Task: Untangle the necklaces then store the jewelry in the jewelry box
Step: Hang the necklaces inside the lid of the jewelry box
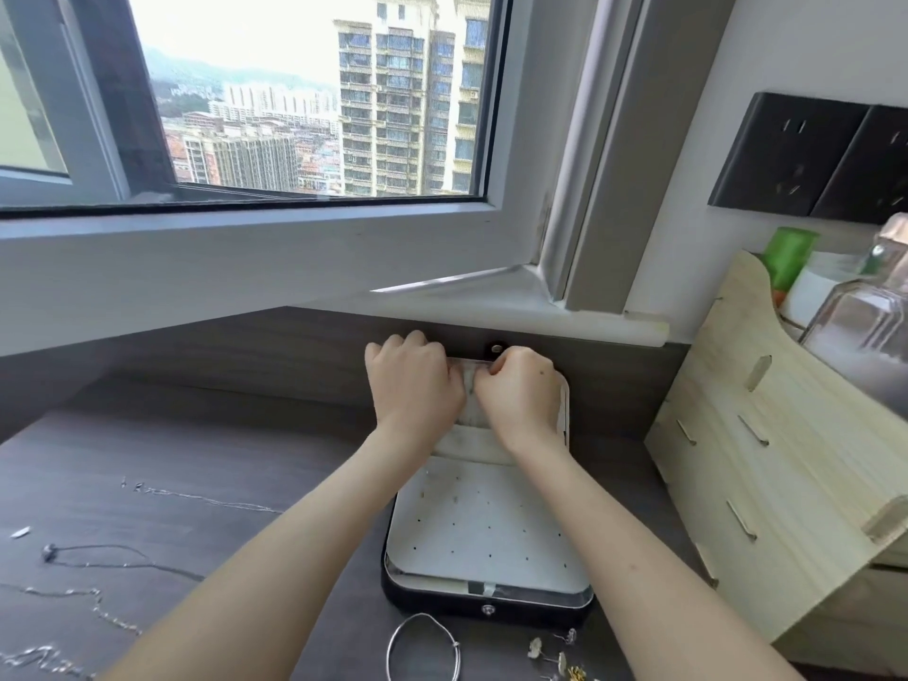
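Observation:
A black jewelry box (486, 609) lies open on the dark desk, its white perforated panel (486, 528) facing up and its lid leaning back against the wall. Both hands are at the top of the lid. My left hand (415, 380) is curled over the lid's upper edge. My right hand (518, 390) pinches something small there, hidden by the fingers. Thin silver necklaces (98, 557) lie spread out on the desk at the left. A silver bangle (425, 648) and several earrings (555, 651) lie in front of the box.
A pale wooden organizer (766, 484) with a glass bottle (865, 321) and a green container stands at the right. The window sill and wall run close behind the box. A small white scrap (20, 532) lies at the desk's far left.

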Motion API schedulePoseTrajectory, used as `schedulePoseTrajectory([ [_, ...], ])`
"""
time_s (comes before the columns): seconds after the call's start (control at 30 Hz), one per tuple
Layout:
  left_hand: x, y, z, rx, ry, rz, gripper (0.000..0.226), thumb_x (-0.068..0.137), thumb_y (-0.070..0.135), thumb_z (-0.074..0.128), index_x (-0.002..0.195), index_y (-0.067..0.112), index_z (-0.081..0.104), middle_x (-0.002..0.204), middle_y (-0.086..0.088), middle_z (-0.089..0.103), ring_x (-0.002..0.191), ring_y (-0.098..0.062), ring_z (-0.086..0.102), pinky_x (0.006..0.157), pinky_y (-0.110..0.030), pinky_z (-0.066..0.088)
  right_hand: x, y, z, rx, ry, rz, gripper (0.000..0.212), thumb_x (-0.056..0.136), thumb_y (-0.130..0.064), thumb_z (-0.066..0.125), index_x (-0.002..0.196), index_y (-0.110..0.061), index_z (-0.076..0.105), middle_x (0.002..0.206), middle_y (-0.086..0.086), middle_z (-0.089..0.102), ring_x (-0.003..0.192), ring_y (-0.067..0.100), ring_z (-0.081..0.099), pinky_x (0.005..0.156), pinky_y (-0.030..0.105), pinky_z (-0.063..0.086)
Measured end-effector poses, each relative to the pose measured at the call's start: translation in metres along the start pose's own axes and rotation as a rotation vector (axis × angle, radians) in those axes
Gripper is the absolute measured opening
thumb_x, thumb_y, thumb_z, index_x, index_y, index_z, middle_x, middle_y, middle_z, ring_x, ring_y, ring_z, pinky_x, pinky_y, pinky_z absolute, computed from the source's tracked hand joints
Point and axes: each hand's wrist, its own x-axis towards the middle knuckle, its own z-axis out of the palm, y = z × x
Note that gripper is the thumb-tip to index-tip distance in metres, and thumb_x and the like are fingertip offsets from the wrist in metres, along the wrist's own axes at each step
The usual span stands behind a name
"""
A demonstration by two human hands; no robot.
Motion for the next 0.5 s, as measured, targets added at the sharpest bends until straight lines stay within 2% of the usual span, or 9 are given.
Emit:
schedulePoseTrajectory([
  [0.1, -0.002, -0.001, -0.008, 0.086, -0.078, 0.003, 0.024, 0.062, 0.019, 0.069, 0.046, 0.011, 0.052, 0.053, -0.004, 0.045, 0.055, -0.021, 0.029, 0.059, -0.033, 0.020, 0.001, 0.000, -0.004, -0.031, -0.136, 0.029, 0.030, 0.074, -0.004, 0.052, 0.052, -0.012, 0.032, 0.052, 0.001, 0.034, 0.054, 0.024, 0.037, 0.041, 0.026, 0.018],
  [0.17, -0.004, -0.007, -0.005, 0.167, -0.100, 0.059, 0.024, 0.075, 0.030, 0.064, 0.058, 0.013, 0.059, 0.064, -0.001, 0.043, 0.064, -0.022, 0.034, 0.063, -0.033, 0.019, 0.000, 0.002, -0.007, -0.024, -0.230, 0.020, 0.027, 0.073, -0.003, 0.053, 0.052, -0.010, 0.036, 0.052, 0.002, 0.037, 0.051, 0.021, 0.037, 0.041, 0.026, 0.022],
  [0.2, -0.007, -0.011, -0.007, 0.169, -0.099, 0.116, 0.027, 0.076, 0.034, 0.064, 0.057, 0.015, 0.060, 0.064, -0.001, 0.044, 0.063, -0.022, 0.035, 0.063, -0.033, 0.021, -0.001, 0.004, -0.009, -0.013, -0.256, -0.008, 0.022, 0.074, -0.004, 0.054, 0.055, -0.008, 0.044, 0.055, 0.003, 0.045, 0.054, 0.022, 0.043, 0.042, 0.026, 0.028],
  [0.23, -0.009, -0.014, -0.009, 0.147, -0.097, 0.168, 0.031, 0.075, 0.034, 0.063, 0.051, 0.015, 0.059, 0.060, -0.002, 0.045, 0.059, -0.022, 0.037, 0.061, -0.032, 0.022, -0.002, 0.005, -0.012, 0.009, -0.267, -0.044, 0.013, 0.077, -0.006, 0.057, 0.063, -0.006, 0.055, 0.063, 0.003, 0.055, 0.063, 0.022, 0.053, 0.048, 0.027, 0.036],
  [0.27, -0.013, -0.017, -0.010, 0.120, -0.093, 0.211, 0.034, 0.074, 0.034, 0.059, 0.045, 0.016, 0.057, 0.057, -0.002, 0.045, 0.054, -0.022, 0.039, 0.058, -0.032, 0.023, -0.004, 0.005, -0.016, 0.038, -0.262, -0.091, 0.008, 0.079, -0.007, 0.058, 0.078, -0.007, 0.066, 0.077, 0.001, 0.064, 0.077, 0.020, 0.060, 0.056, 0.023, 0.042],
  [0.33, -0.020, -0.026, -0.006, 0.093, -0.061, 0.279, 0.035, 0.074, 0.032, 0.047, 0.044, 0.017, 0.057, 0.057, -0.002, 0.046, 0.053, -0.025, 0.043, 0.056, -0.031, 0.024, -0.007, 0.005, -0.026, 0.132, -0.241, -0.158, 0.025, 0.080, -0.004, 0.058, 0.102, -0.013, 0.068, 0.092, -0.003, 0.069, 0.092, 0.013, 0.061, 0.063, 0.007, 0.041],
  [0.37, -0.023, -0.029, -0.004, 0.082, -0.089, 0.306, 0.030, 0.072, 0.030, 0.047, 0.047, 0.018, 0.060, 0.059, -0.002, 0.047, 0.055, -0.025, 0.044, 0.056, -0.030, 0.026, -0.007, 0.005, -0.029, 0.161, -0.238, -0.185, 0.029, 0.080, -0.003, 0.058, 0.105, -0.015, 0.067, 0.091, -0.003, 0.069, 0.093, 0.012, 0.062, 0.070, 0.007, 0.043],
  [0.43, -0.028, -0.032, -0.001, -0.006, -0.148, 0.321, 0.017, 0.068, 0.024, 0.054, 0.058, 0.016, 0.065, 0.070, -0.003, 0.048, 0.064, -0.025, 0.043, 0.057, -0.032, 0.034, -0.006, 0.005, -0.032, 0.102, -0.237, -0.228, 0.032, 0.079, -0.003, 0.057, 0.105, -0.018, 0.067, 0.090, -0.005, 0.071, 0.094, 0.015, 0.063, 0.085, 0.028, 0.050],
  [0.5, -0.029, -0.034, 0.004, -0.103, -0.223, 0.305, 0.012, 0.076, 0.017, 0.056, 0.075, 0.011, 0.065, 0.085, -0.004, 0.044, 0.078, -0.023, 0.036, 0.070, -0.033, 0.038, -0.007, 0.006, -0.033, -0.009, -0.241, -0.252, 0.034, 0.079, -0.005, 0.054, 0.106, -0.022, 0.067, 0.091, -0.007, 0.071, 0.095, 0.017, 0.063, 0.088, 0.037, 0.050],
])
